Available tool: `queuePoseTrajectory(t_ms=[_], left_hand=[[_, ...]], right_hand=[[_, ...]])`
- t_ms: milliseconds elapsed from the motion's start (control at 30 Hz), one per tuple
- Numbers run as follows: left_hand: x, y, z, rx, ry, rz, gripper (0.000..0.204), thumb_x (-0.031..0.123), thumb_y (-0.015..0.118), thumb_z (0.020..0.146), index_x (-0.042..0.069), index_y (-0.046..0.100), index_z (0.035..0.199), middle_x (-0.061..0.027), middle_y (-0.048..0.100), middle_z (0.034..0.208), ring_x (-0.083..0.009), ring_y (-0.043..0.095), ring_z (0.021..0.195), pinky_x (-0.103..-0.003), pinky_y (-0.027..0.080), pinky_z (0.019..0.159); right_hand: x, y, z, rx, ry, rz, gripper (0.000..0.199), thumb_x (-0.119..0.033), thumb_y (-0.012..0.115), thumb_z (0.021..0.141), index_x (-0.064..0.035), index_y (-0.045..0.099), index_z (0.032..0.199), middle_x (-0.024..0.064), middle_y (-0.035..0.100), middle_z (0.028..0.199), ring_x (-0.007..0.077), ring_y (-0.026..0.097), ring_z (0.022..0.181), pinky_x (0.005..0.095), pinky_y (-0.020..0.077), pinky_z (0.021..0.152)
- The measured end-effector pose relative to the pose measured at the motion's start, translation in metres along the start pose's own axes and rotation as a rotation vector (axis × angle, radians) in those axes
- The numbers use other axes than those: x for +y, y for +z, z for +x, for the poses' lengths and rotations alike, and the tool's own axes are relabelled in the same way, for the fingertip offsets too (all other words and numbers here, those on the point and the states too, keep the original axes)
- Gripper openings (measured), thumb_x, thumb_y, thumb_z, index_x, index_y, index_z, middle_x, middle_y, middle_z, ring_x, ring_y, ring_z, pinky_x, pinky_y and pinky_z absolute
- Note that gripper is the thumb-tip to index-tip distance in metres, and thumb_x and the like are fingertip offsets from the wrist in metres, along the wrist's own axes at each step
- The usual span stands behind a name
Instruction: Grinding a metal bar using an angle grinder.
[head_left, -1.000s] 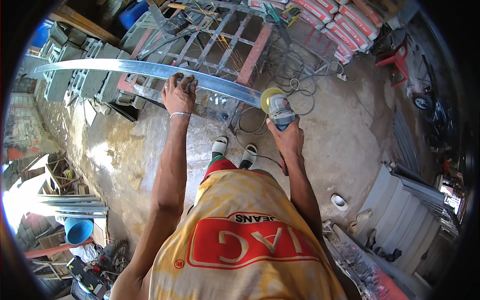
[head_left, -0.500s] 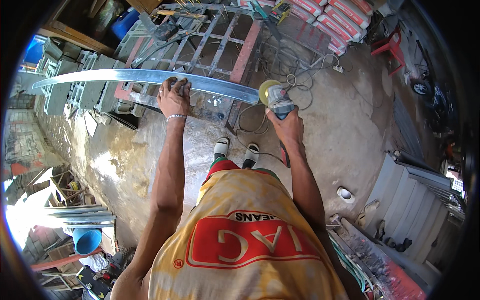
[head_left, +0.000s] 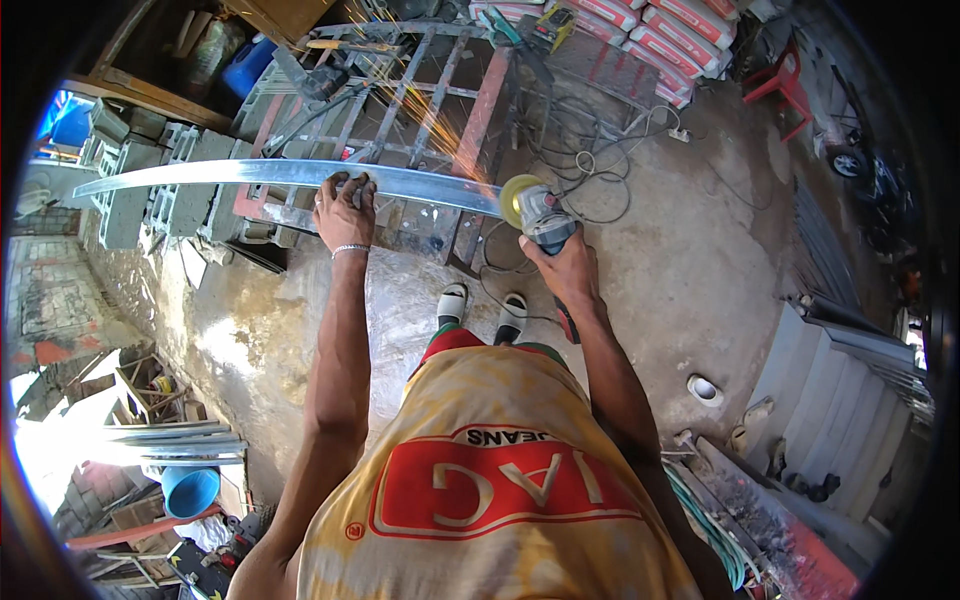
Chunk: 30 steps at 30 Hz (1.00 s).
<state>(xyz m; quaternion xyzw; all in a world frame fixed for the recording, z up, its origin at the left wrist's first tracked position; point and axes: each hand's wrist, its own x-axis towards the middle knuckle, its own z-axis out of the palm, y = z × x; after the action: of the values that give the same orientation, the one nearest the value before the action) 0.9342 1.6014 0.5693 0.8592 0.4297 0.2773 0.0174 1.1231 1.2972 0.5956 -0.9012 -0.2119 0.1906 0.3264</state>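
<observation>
A long shiny metal channel [head_left: 270, 172] lies across a rusty metal frame table [head_left: 470, 150]. My left hand [head_left: 345, 212] is closed over its near edge, fingers curled onto the top. In my right hand [head_left: 565, 265] is an angle grinder [head_left: 545, 222], gripped round its body. The grinder's yellowish disc [head_left: 518, 200] meets the channel's right end, and orange sparks [head_left: 425, 110] stream from there toward the far left over the table.
Grey concrete blocks [head_left: 192, 205] stand under the channel's left part. Cables [head_left: 600, 170] coil on the floor right of the table. Stacked red and white bags [head_left: 675, 45] and a red plastic chair [head_left: 785, 88] are at the far right. A cordless power tool [head_left: 322, 82] rests on the table.
Sparks now fly from the disc, where none showed before. The grinder has shifted slightly left against the channel's end. My left hand keeps its grip.
</observation>
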Motion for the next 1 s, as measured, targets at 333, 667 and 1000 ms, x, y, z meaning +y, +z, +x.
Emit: queuePoseTrajectory(t_ms=[333,667,1000], left_hand=[[0.003,-0.001,0.001,-0.002,-0.01,0.008,0.023,0.037,0.076,0.091,0.026,0.081,0.11,-0.0006,0.067,0.124,-0.0273,0.061,0.118,-0.044,0.049,0.096],[0.006,-0.002,0.004,-0.041,-0.002,-0.029,0.023,0.029,0.078,0.09,0.018,0.081,0.11,-0.0095,0.068,0.121,-0.0325,0.063,0.113,-0.043,0.05,0.098],[-0.027,-0.005,0.005,-0.048,0.123,-0.174,0.023,0.024,0.077,0.088,0.015,0.079,0.109,-0.0099,0.067,0.121,-0.0343,0.065,0.11,-0.046,0.053,0.094]], right_hand=[[0.023,0.002,0.031,0.1,0.054,0.177,0.075,-0.058,0.081,0.078,0.0046,0.063,0.115,0.0252,0.074,0.1,0.0427,0.073,0.094,0.0478,0.0571,0.083],[0.029,0.024,0.02,0.024,0.101,0.513,0.066,-0.052,0.083,0.08,0.0006,0.068,0.117,0.0215,0.076,0.101,0.0363,0.075,0.097,0.0435,0.0572,0.086],[0.049,0.056,0.028,0.007,0.259,0.785,0.056,-0.048,0.08,0.086,-0.0037,0.07,0.118,0.007,0.073,0.102,0.0222,0.071,0.086,0.0369,0.0526,0.078]])
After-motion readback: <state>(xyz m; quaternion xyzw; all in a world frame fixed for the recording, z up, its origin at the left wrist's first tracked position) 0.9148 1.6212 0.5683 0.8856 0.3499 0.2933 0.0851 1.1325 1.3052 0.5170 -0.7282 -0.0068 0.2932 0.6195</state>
